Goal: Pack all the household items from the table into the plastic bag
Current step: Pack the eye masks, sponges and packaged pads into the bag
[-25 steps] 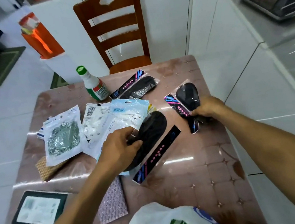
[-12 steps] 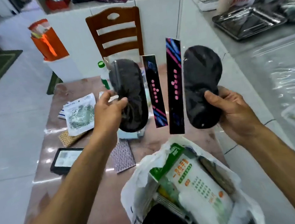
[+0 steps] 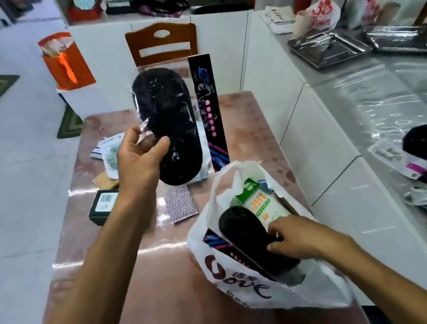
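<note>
Right hand (image 3: 296,235) pinching an insole pack (image 3: 247,234), half inside the bag (image 3: 252,288) at 5 o'clock. Left hand (image 3: 138,161) gripping a second pack (image 3: 171,123), upright toward 12. Better to push the first flat beside the green packet (image 3: 260,202), release, then lower the second alongside.

insole pack, raised (image 3: 171,125): black insole in clear wrap with a dark patterned card strip, upright, pinched at its lower left edge by the left hand (image 3: 138,161), above the table.
insole pack, bagged (image 3: 247,235): same kind, slanted, partly inside the bag mouth, under the right hand (image 3: 297,238) fingertips.
plastic bag (image 3: 252,291): white, printed, open, around the right hand; green-and-white packet (image 3: 260,202) inside, just beyond the fingers.
table (image 3: 242,124): reddish, glossy; flat packets and a dark box lie under and beside the left hand.
</note>
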### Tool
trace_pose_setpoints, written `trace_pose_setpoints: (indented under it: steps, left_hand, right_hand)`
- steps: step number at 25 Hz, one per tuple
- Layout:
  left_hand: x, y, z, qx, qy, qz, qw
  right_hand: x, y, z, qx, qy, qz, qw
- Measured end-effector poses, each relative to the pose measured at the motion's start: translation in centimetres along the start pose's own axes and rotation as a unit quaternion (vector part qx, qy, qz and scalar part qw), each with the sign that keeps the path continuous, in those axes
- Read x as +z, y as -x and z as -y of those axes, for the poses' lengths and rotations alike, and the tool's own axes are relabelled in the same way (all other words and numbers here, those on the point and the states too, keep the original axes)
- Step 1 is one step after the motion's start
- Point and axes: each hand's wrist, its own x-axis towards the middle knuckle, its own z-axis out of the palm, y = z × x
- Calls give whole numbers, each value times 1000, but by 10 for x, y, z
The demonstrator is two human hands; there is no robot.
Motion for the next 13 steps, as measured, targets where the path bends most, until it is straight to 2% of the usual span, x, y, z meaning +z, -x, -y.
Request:
trace_pose_setpoints:
  steps: [3,5,7,8,10,11,12,13]
  left_hand:
    - [3,20,-6,13,7,61,998]
    - [24,30,4,-35,-21,164,986]
    - [51,41,30,-76,-171,278,942]
    - [63,42,48,-70,-291,319,899]
    - [79,43,85,-25,-487,403,775]
    - [87,41,99,-17,-544,452,707]
    - [94,41,108,-6,-580,484,655]
    - [100,42,111,26,-599,488,635]
  right_hand:
    - [-16,6,-8,32,159,5,987]
    - [-29,26,-22,41,186,21,981]
    - [-43,43,-34,26,167,42,985]
    - [-49,49,-40,23,138,47,989]
    - [-57,59,-46,29,105,56,992]
    - [-61,63,-50,31,99,61,993]
    - [-61,66,-55,25,95,62,993]
    - [-62,68,-59,12,92,68,993]
